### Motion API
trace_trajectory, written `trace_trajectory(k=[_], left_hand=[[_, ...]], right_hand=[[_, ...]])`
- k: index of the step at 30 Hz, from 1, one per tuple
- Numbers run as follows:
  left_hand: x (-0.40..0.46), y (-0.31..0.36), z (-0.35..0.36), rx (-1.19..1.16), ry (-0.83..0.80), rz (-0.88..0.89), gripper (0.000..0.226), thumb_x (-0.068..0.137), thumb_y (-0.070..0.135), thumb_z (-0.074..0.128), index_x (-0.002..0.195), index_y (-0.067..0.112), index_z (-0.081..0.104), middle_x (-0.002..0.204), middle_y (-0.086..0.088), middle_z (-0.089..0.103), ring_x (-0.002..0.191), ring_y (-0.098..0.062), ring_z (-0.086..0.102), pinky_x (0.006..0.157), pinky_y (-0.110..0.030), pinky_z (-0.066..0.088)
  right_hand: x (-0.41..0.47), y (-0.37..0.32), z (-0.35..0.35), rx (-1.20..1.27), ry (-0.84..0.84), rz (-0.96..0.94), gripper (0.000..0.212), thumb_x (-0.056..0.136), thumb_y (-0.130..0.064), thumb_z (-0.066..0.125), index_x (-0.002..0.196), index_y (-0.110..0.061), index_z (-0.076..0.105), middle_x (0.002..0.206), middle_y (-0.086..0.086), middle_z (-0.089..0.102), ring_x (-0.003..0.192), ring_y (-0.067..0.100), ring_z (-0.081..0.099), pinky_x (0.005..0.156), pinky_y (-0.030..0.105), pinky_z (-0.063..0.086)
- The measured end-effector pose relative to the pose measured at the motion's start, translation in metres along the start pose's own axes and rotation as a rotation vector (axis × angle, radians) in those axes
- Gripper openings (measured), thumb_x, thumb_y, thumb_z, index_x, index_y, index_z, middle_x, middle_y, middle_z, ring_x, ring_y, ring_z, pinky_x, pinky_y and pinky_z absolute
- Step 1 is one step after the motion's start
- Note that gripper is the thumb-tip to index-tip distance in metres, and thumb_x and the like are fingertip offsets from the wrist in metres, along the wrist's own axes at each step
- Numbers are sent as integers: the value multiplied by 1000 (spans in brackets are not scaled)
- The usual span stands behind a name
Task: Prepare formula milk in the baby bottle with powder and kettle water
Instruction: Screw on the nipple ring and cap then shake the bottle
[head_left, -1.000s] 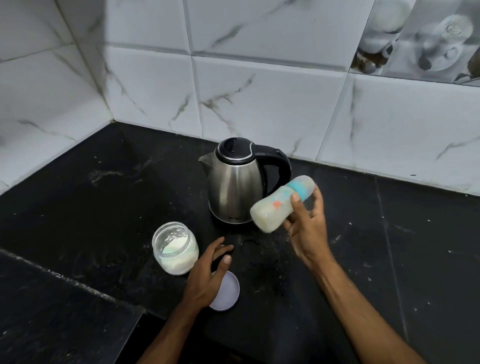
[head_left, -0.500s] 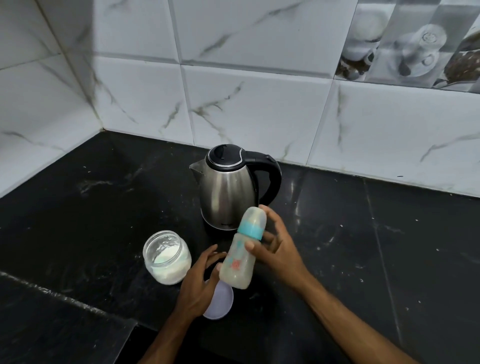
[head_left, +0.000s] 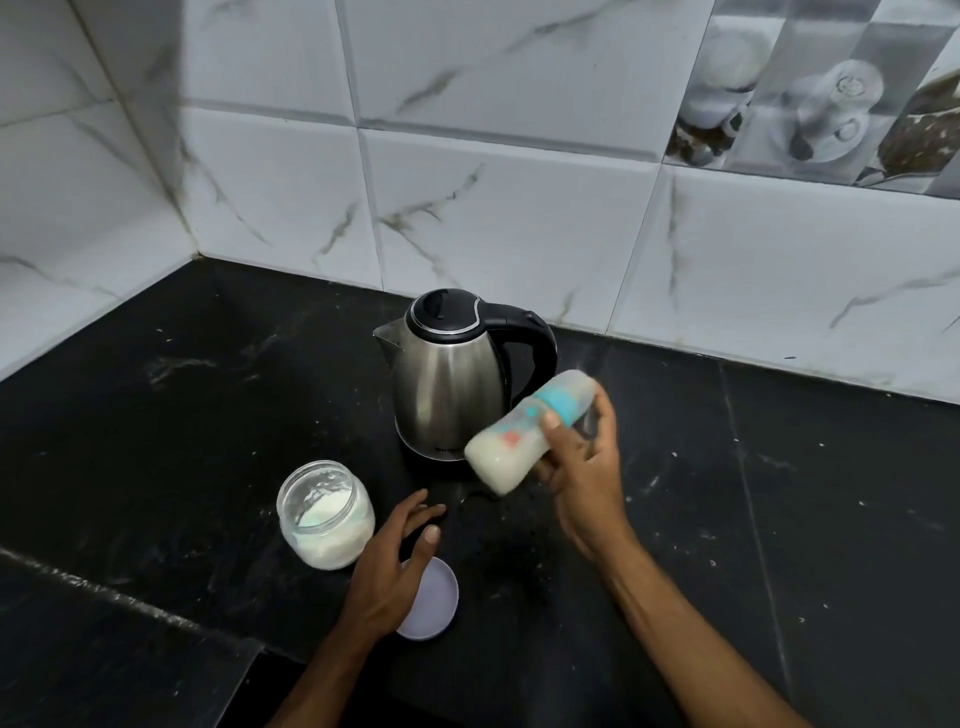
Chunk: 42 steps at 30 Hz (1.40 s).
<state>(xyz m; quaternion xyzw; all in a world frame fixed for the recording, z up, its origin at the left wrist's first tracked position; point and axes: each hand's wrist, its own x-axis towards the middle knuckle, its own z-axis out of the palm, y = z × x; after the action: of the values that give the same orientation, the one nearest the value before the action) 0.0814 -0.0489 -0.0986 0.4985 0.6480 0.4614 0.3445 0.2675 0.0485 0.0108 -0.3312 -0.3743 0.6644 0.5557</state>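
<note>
My right hand (head_left: 584, 462) grips a baby bottle (head_left: 511, 449) with a teal collar and clear cap, tilted nearly sideways, its base pointing left and full of white milk. It hangs in the air just in front of the steel kettle (head_left: 447, 379), which stands with its black lid shut and handle to the right. An open glass jar of white powder (head_left: 327, 514) stands left of my hands. My left hand (head_left: 389, 566) hovers open, fingers spread, over the jar's pale lid (head_left: 434, 605) lying flat on the counter.
The black stone counter (head_left: 182, 415) meets white marble-look tiled walls (head_left: 493, 208) at the back and left, forming a corner. A raised ledge edge (head_left: 119, 597) runs across the near left. Small white specks dot the counter to the right.
The bottle swung from tilted sideways to upright near my left hand, then back up to tilted sideways by the kettle. My left hand stayed over the lid.
</note>
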Motion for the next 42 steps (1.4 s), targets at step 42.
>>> trace_trajectory(k=[42], left_hand=[[-2,4,1,69,39,-22,63,92,58,42,140,17,46,120,24,66,121,6,54,104,-21,41]], right_hand=[[9,-3,-6,-65,-93,46,77,77,-25,76,143,-29,37,107,4,73,102,28,68,77,41,60]])
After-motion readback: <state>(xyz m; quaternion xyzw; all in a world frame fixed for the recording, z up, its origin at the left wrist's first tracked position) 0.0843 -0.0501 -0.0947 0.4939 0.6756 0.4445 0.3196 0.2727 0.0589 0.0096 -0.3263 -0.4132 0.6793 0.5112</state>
